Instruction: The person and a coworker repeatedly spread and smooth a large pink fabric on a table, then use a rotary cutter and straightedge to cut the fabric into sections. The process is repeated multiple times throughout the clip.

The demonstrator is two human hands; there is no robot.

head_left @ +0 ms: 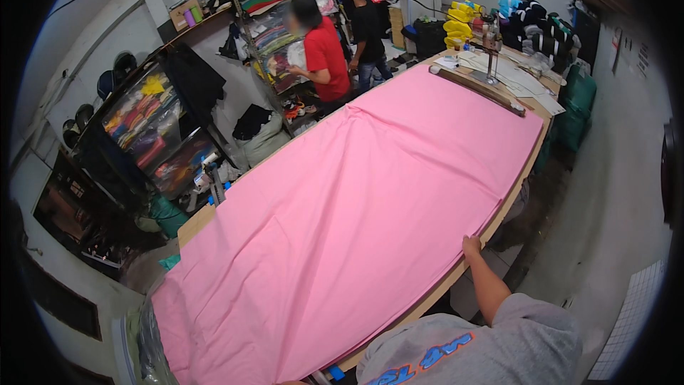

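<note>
A wide sheet of pink fabric (pixel 399 178) covers most of the long table, with ridges and creases running across it. My right hand (pixel 471 246) is closed on the fabric's near right edge, at the table's side. Only a sliver of what seems to be my left hand (pixel 292 383) shows at the lower border, next to the fabric; its fingers are hidden. Across the fabric's far end lies a long dark bar (pixel 479 91).
Beyond the bar, a cutting machine (pixel 491 50) stands among paper patterns (pixel 499 75). A person in red (pixel 328 60) and another in black (pixel 367 25) stand by shelves of folded cloth (pixel 274 28). Green sacks (pixel 576 103) flank the far right; a wall runs along the right.
</note>
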